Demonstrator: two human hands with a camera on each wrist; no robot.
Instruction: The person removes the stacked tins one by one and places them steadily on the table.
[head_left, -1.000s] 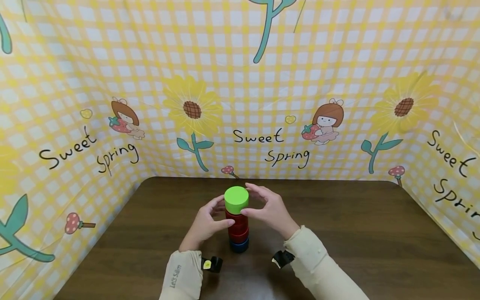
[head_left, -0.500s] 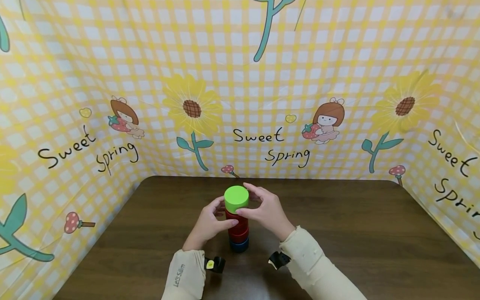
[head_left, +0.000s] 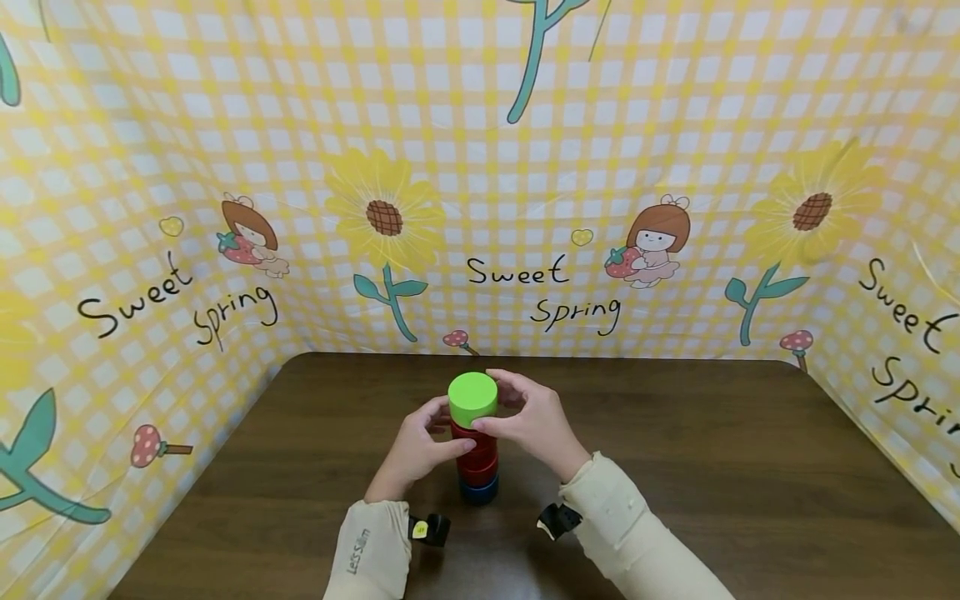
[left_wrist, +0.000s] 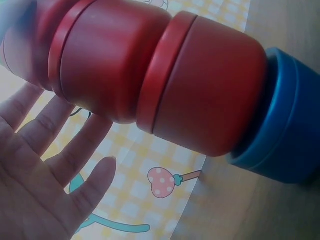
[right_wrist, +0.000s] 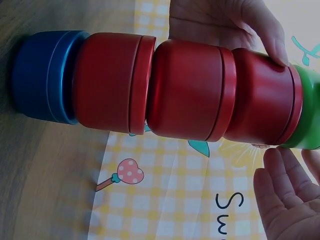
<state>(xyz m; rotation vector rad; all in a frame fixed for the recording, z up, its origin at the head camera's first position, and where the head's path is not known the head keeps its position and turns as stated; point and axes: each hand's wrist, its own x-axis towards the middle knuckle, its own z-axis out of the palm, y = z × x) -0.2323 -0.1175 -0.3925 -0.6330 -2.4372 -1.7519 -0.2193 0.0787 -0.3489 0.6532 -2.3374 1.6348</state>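
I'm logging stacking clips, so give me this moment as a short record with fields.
stack: green cup on top, three red cups below, blue cup at the base
surface: dark wooden table
left hand: thumb on the top red cup
right hand: cupped beside the stack's top; contact unclear
backdrop: yellow checked cloth with sunflowers

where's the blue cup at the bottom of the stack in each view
Head view: the blue cup sits low in the centre, at the foot of the stack, between the two wrists.
Left wrist view: the blue cup is at the right edge, the stack lying sideways in the picture.
Right wrist view: the blue cup is at the far left, on the wooden table.
Shared landmark: the red cup directly on it.
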